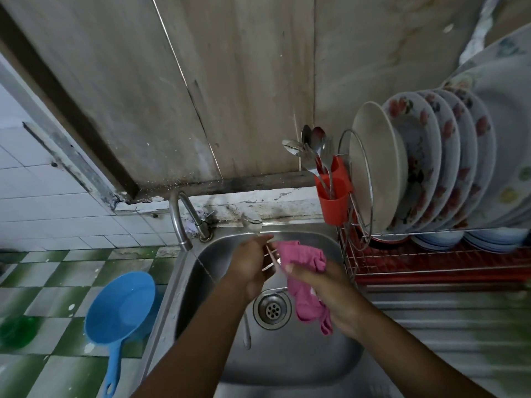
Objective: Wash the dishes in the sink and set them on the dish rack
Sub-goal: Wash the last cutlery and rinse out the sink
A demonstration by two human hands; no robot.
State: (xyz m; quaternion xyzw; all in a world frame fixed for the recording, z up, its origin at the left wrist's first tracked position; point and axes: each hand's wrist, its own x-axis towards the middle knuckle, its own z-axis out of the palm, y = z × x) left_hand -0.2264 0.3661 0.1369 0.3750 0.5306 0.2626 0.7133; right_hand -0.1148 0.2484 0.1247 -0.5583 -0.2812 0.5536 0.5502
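Over the steel sink (330,354), my left hand (250,265) grips thin metal cutlery (271,258); blur hides what kind. My right hand (324,291) holds a pink cloth (301,271) wrapped against that cutlery. Another utensil (247,331) lies in the basin left of the drain (271,308). To the right stands the red wire dish rack (431,262) with several upright plates (402,165). A red cutlery cup (334,199) with spoons and forks hangs at its left end.
The curved tap (179,216) stands at the sink's back left, with a thin stream running. A blue plastic scoop (120,308) and a green object (17,330) sit down on the tiled floor to the left. A ribbed steel drainboard (445,317) lies under the rack.
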